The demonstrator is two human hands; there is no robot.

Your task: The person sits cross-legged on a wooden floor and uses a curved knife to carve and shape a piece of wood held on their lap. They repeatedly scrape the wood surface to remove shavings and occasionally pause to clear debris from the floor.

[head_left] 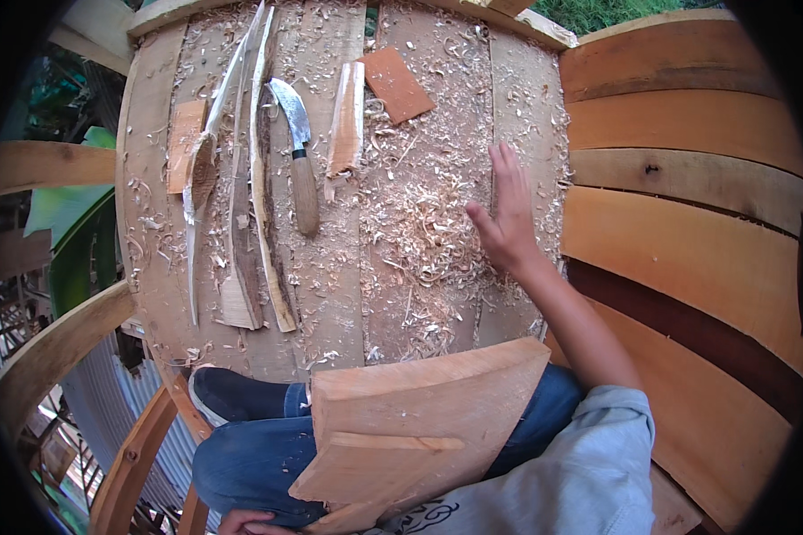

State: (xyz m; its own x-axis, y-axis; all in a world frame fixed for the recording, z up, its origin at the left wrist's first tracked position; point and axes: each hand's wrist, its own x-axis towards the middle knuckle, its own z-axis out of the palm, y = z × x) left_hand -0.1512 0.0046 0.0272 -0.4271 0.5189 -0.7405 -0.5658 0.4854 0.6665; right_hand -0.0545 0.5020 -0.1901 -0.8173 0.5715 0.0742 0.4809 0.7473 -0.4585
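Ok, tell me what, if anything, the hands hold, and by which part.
The right hand is open, holding nothing. For the left hand, partly out of frame, it cannot be told.

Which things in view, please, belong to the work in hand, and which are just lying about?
Seemingly in the work:
loose shavings, beside the open right hand
thick board, across the lap

Apparently just lying about, untouched:
curved knife
long wood strips
short split wood piece
two flat orange-brown pieces
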